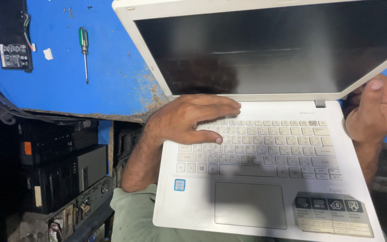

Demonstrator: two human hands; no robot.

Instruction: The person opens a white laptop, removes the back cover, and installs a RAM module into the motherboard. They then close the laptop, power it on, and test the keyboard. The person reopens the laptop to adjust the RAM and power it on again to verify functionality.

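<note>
The left hand (193,121) is lying flat, fingers spread on the white laptop (265,179) in the lap; the right hand (375,114) is pinching the lid's (269,49) corner, best tilted gently

Matt white plastic laptop (265,157), glossy dark screen (269,49), chipped blue-painted table (108,85)

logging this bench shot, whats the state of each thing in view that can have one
laptop: lid open, screen dark
left hand: flat on the keyboard's upper left
right hand: gripping the lid's lower right corner
screwdriver: lying loose on the blue table, untouched
battery pack: out on the table, wires showing
black computer cases: stacked under the table
</note>
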